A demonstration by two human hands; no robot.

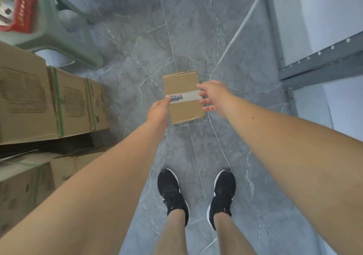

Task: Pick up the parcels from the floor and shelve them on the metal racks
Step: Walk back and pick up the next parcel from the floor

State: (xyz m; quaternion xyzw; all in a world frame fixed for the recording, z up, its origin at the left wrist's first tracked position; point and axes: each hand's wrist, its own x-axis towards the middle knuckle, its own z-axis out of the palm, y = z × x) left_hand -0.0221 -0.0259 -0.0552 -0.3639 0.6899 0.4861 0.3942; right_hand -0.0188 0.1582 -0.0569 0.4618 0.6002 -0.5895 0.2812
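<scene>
A small brown cardboard parcel with a strip of clear printed tape across it is low over the grey marble floor, in front of my feet. My left hand grips its left edge, thumb on top at the tape; the fingers are hidden below. My right hand is at the parcel's right edge with its fingers spread, touching or just off the side. The grey metal rack runs along the right, its white shelf board below it.
Large strapped cardboard boxes are stacked along the left. A green plastic stool with a red basket stands at the top left. A thin white cable crosses the floor by my right shoe.
</scene>
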